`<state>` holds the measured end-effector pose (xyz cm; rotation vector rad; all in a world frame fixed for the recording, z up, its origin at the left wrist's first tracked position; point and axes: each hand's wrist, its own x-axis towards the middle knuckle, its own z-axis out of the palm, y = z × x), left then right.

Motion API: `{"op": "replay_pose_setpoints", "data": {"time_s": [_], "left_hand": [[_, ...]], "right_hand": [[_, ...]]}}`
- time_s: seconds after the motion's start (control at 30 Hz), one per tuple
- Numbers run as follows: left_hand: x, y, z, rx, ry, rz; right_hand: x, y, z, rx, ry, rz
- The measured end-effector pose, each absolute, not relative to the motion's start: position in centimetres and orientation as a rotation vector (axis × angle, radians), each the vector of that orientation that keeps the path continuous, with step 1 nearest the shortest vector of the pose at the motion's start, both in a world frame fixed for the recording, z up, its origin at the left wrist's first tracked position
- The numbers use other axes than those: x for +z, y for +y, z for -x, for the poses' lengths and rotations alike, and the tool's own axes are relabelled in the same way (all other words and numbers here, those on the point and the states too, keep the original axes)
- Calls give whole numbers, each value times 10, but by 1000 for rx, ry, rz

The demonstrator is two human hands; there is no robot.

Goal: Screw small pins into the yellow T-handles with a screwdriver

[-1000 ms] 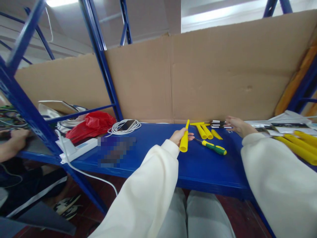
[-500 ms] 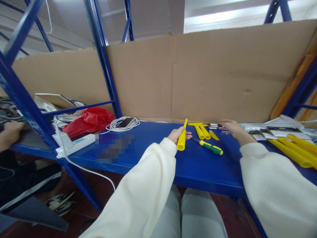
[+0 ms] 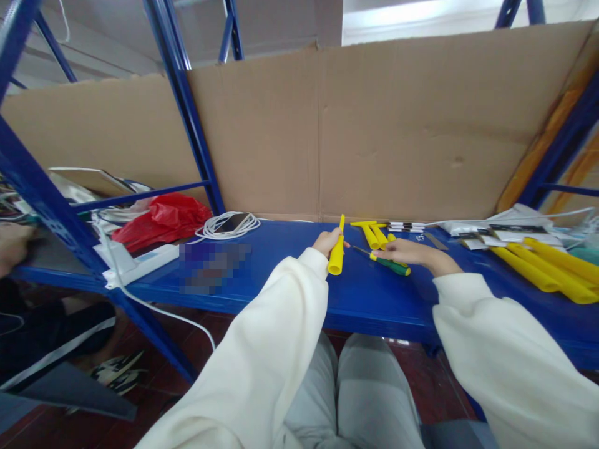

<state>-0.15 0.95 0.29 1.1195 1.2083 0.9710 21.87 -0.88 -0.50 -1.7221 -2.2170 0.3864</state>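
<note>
**Yellow piece (image 3: 336, 257) in my left grip (image 3: 327, 242), right grip (image 3: 403, 252) at the screwdriver (image 3: 397, 267)**

My left grip is clamped on the yellow piece, which I hold above the tabletop (image 3: 365, 299) with its wide, round, hollow end facing me and its thin end pointing away. My right grip lies over the screwdriver, fingers by the yellow collar of its green handle; I cannot tell whether they have closed on it. The shaft points left, toward the yellow piece, its tip just short of my left grip.

Behind the screwdriver lie more yellow parts (image 3: 371, 236), partly hidden by my right grip. Near them, against the cardboard (image 3: 262, 137), are some black-and-white sticks (image 3: 406, 227), with a flat grey strip (image 3: 436, 241) to their right. Farther right, long yellow tubes (image 3: 528, 269) lie in front of white packets (image 3: 519, 235). Well to my left sit a coiled white cable (image 3: 213, 228) and a red bag (image 3: 168, 218).
</note>
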Motion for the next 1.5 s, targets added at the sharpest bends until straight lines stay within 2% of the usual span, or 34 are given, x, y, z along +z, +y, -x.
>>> {"op": "replay_pose_setpoints", "data": {"time_s": [0.13,0.4,0.6,0.87,1.5], "left_hand": [[-1,14,3,976,1226,-1150],[-4,20,6,995,1256,-1172],[-7,22,8,1004,1235,-1179],[-3,19,9,967,1246,-1178],[-6,19,10,888,1259,-1278]], "right_hand": [[-9,-6,-219,435,-2392,1784],[-9,-11,-227,436,-2382,1782],[-9,-12,-229,145,-2246,1738],[-16,-1,-233,-57,-2110,1674],[-25,7,-237,-121,-2125,1628]]}}
